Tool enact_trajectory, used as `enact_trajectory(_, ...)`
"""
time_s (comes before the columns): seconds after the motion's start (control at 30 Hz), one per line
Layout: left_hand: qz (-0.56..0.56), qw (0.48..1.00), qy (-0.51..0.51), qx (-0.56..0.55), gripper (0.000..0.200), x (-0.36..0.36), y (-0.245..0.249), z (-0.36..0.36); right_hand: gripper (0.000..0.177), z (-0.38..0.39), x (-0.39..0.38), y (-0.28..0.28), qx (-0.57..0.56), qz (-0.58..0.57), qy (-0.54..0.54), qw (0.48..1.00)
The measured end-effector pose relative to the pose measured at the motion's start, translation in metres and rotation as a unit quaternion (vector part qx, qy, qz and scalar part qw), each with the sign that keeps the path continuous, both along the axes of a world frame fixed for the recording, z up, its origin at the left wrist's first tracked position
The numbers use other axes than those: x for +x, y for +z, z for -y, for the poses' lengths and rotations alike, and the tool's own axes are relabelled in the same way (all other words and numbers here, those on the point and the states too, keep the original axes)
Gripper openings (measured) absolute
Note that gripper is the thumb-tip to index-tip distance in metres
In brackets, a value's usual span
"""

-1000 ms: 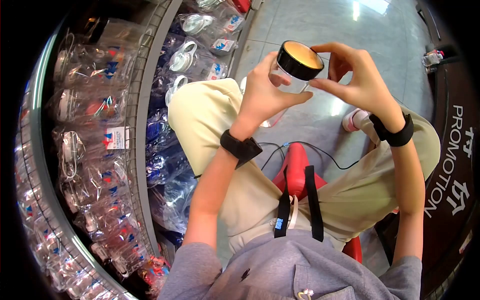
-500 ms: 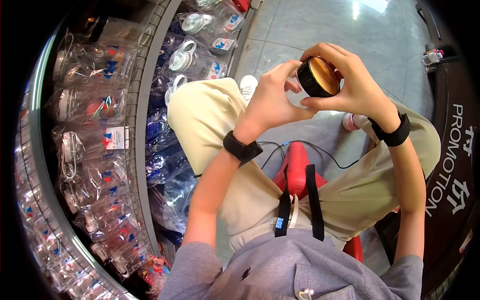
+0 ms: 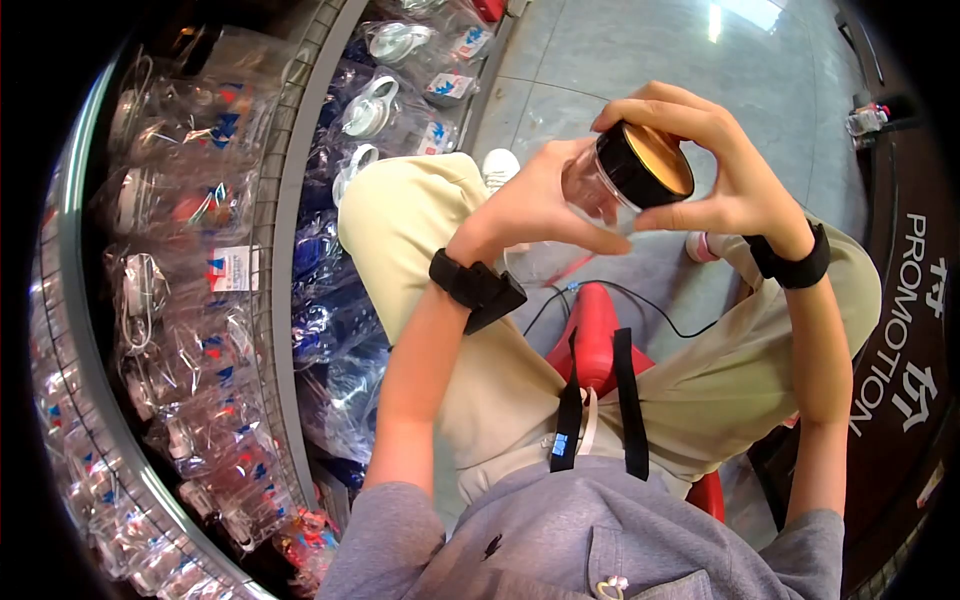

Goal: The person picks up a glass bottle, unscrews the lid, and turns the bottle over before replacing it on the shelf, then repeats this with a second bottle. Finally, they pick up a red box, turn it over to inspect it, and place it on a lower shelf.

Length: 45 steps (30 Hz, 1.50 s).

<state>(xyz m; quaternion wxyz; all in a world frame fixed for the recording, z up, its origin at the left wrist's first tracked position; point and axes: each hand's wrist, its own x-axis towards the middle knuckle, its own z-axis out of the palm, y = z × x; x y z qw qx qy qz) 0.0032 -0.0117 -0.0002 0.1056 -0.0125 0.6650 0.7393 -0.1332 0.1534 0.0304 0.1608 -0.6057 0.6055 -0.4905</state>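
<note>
Head cam: L hand (image 3: 548, 203) wraps jar (image 3: 593, 195), R hand (image 3: 722, 160) curled on lid (image 3: 645, 165); axis diag., lid upper R.

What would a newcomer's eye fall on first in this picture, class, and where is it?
Probably the black lid with its orange top, upper centre, in the right hand, at the end of the clear container that the left hand holds. Next, perhaps, the bright red object just below centre, and the white PROMOTION lettering at the right edge.
</note>
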Motion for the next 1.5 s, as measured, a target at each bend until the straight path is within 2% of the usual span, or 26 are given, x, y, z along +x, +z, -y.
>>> enact_trajectory(0.07, 0.01, 0.997, -0.027, 0.077, 0.057, 0.003, 0.001, 0.002, 0.063, 0.0, -0.002, 0.005, -0.044, 0.009, 0.044, 0.998)
enact_trajectory(0.17, 0.013, 0.999, -0.036, 0.012, 0.059, 0.003, 0.002, 0.002, 0.065, -0.007, -0.007, 0.011, 0.032, 0.057, 0.022, 0.998)
enact_trajectory(0.2, 0.007, 0.999, -0.015, 0.031, 0.058, 0.001, 0.0, -0.001, 0.072, -0.008, -0.008, 0.01, 0.048, 0.03, 0.013, 0.998)
enact_trajectory(0.3, 0.026, 1.0, 0.002, -0.007, 0.059, -0.001, 0.001, -0.002, 0.071, -0.007, -0.006, 0.005, 0.04, 0.042, 0.005, 0.998)
enact_trajectory(0.4, 0.019, 0.999, 0.024, -0.012, 0.06, -0.002, 0.009, -0.007, 0.059, -0.003, -0.003, -0.002, 0.003, 0.02, -0.02, 1.0)
enact_trajectory(0.5, 0.013, 0.998, 0.054, -0.043, 0.063, -0.003, 0.006, -0.011, 0.056, -0.004, 0.003, 0.002, 0.049, 0.038, -0.061, 0.996)
enact_trajectory(0.6, -0.014, 0.993, 0.09, -0.078, 0.066, -0.004, -0.003, -0.013, 0.055, -0.002, 0.008, -0.001, 0.076, -0.011, -0.108, 0.991)
enact_trajectory(0.7, 0.006, 0.979, 0.063, -0.196, 0.072, -0.006, -0.006, -0.009, 0.056, 0.0, 0.014, -0.01, 0.083, -0.065, -0.181, 0.978)
enact_trajectory(0.8, 0.032, 0.982, 0.127, -0.134, 0.075, -0.006, -0.008, -0.009, 0.058, -0.007, 0.006, 0.001, 0.228, 0.106, -0.161, 0.954)
enact_trajectory(0.9, 0.013, 0.976, 0.107, -0.19, 0.068, -0.005, -0.008, -0.002, 0.056, -0.009, -0.003, 0.011, 0.298, 0.12, -0.148, 0.936)
enact_trajectory(0.93, 0.012, 0.972, 0.101, -0.213, 0.068, -0.005, -0.005, -0.002, 0.055, -0.009, -0.009, 0.014, 0.354, 0.11, -0.119, 0.921)
enact_trajectory(1.0, 0.016, 0.978, 0.08, -0.193, 0.069, -0.004, 0.002, -0.005, 0.056, -0.008, -0.003, -0.004, 0.164, 0.107, -0.125, 0.973)
enact_trajectory(1.07, 0.006, 0.984, 0.071, -0.164, 0.071, -0.003, 0.0, -0.006, 0.056, -0.008, -0.001, -0.009, 0.054, 0.11, -0.098, 0.988)
enact_trajectory(1.1, -0.006, 0.987, 0.071, -0.145, 0.072, -0.004, -0.005, -0.009, 0.055, -0.006, 0.001, -0.004, 0.042, 0.115, -0.071, 0.99)
enact_trajectory(1.13, -0.019, 0.989, 0.07, -0.126, 0.073, -0.005, -0.009, -0.011, 0.054, -0.005, 0.002, -0.002, 0.049, 0.113, -0.064, 0.99)
enact_trajectory(1.23, -0.026, 0.976, 0.108, -0.185, 0.071, -0.004, -0.01, -0.013, 0.051, -0.004, 0.004, -0.001, 0.11, 0.098, -0.079, 0.986)
enact_trajectory(1.37, -0.028, 0.96, 0.168, -0.222, 0.072, -0.007, -0.019, -0.008, 0.049, -0.005, -0.001, 0.006, 0.265, 0.247, -0.129, 0.923)
enact_trajectory(1.4, -0.02, 0.96, 0.175, -0.218, 0.073, -0.007, -0.017, -0.006, 0.046, -0.006, -0.005, 0.009, 0.28, 0.243, -0.13, 0.919)
enact_trajectory(1.5, -0.013, 0.967, 0.158, -0.199, 0.071, -0.007, -0.015, -0.002, 0.047, -0.01, -0.014, -0.002, 0.211, 0.079, -0.123, 0.967)
